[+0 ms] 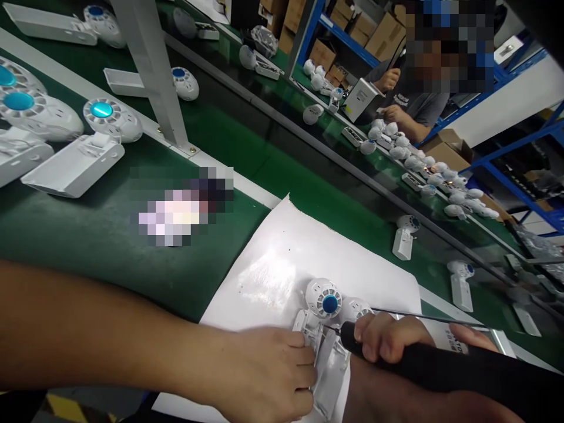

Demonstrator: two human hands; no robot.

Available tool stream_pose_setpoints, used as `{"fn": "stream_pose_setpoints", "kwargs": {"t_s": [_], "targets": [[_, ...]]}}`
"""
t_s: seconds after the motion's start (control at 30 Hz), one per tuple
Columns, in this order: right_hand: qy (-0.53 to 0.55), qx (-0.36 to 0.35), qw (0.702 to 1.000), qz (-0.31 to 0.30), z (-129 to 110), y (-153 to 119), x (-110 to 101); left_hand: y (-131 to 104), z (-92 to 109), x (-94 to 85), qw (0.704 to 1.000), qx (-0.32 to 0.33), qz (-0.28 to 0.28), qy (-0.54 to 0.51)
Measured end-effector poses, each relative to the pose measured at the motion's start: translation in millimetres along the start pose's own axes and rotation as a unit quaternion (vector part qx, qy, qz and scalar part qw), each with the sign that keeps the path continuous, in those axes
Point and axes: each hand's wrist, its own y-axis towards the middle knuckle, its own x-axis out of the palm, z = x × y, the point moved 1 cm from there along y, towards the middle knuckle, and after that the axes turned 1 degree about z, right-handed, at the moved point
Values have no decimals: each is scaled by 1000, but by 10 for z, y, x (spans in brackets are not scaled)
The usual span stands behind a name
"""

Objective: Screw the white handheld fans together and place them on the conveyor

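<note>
Apparently light and stiff, the white unit [312, 325] lies on white sheeting [264, 282], its casing [303, 321], judged a safer hold than the round head [329, 304], grasped by the left hand [267, 373] while the right hand [394, 338] clenches a black driver [440, 367].

Head view, forward-down, close over black tool [434, 365], seemingly tilted.

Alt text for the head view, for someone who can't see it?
The right hand holds a thin-tipped black tool at a blue-centred white device, which the left hand holds over a white sheet. In the background, a co-worker is behind more white devices.
</note>
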Motion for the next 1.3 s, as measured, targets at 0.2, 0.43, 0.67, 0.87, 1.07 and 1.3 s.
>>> {"fn": "stream_pose_setpoints", "kwargs": {"t_s": [0.2, 0.43, 0.67, 0.87, 1.07, 1.3], "targets": [[55, 41, 997, -18, 82, 6, 85, 5, 3, -3, 1000, -7, 4, 17], [117, 50, 992, -1, 185, -43, 215, 22, 54, -95, 998, -17, 6, 65], [118, -41, 989, 79, -221, 150, -115, -71, -17, -35, 996, -44, -37, 74], [-67, -139, 986, 65, -552, 427, -978, 21, -1291, -726, 965, -157, -37, 208], [-108, -115, 976, 152, -466, 513, -991, 174, -2396, -1848, 958, -183, -61, 214], [-98, -149, 973, 146, -269, 401, -834, 554, -1207, -1215, 982, -97, 49, 155]]}}
